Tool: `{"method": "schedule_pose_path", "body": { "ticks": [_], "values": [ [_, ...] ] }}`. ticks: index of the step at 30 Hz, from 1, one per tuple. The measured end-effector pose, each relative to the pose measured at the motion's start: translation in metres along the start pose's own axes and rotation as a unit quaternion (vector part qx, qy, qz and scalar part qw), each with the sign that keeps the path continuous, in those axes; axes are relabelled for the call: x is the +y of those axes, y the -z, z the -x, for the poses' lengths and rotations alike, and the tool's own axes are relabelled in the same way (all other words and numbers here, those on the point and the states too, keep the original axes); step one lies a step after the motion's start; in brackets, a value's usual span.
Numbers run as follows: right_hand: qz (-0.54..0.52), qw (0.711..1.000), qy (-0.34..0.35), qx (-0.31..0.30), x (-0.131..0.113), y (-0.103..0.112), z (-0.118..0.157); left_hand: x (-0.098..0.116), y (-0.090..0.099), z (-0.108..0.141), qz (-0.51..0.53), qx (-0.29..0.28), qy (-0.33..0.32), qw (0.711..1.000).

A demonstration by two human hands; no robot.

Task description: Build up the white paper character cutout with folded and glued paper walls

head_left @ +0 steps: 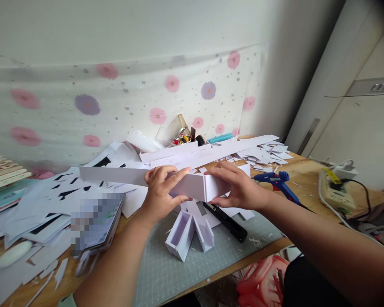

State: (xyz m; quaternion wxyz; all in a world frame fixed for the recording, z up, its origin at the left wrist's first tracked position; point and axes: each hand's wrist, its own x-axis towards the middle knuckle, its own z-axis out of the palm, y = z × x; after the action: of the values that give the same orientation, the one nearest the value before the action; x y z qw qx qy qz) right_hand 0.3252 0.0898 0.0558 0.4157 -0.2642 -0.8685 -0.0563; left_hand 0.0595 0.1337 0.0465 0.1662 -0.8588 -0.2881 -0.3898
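Both hands are raised above the cutting mat, gripping a long white board strip point(192, 187). My left hand point(164, 187) pinches it between the thumb below and the fingers above. My right hand point(235, 187) pinches a short white board piece point(216, 186) the same way. The two faces meet at an upright edge between my hands; I cannot tell whether it is a fold or two parts. Under them on the mat stand two small white open boxes point(182, 238), angled toward each other. A black utility knife point(228, 224) lies to their right, partly hidden behind the strip.
A grey-green cutting mat point(153, 277) covers the wooden table's front. A blue glue gun point(277, 181) lies right, near a power strip point(336, 196). Cut white sheets point(60, 183) and a tablet-like device point(97, 226) are left. Board scraps point(265, 153) lie behind. A red basket point(262, 281) stands below the edge.
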Motion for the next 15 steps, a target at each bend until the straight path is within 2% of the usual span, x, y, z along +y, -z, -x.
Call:
{"method": "schedule_pose_path", "body": {
  "ticks": [5,15],
  "values": [
    [0.054,0.998,-0.016,-0.008,0.001,-0.002,-0.002,-0.002,-0.001,0.000,-0.050,0.020,0.001,0.999],
    [0.119,0.991,-0.063,0.007,0.000,-0.016,-0.001,-0.009,-0.002,-0.001,-0.095,-0.001,0.005,0.996]
  ]
}}
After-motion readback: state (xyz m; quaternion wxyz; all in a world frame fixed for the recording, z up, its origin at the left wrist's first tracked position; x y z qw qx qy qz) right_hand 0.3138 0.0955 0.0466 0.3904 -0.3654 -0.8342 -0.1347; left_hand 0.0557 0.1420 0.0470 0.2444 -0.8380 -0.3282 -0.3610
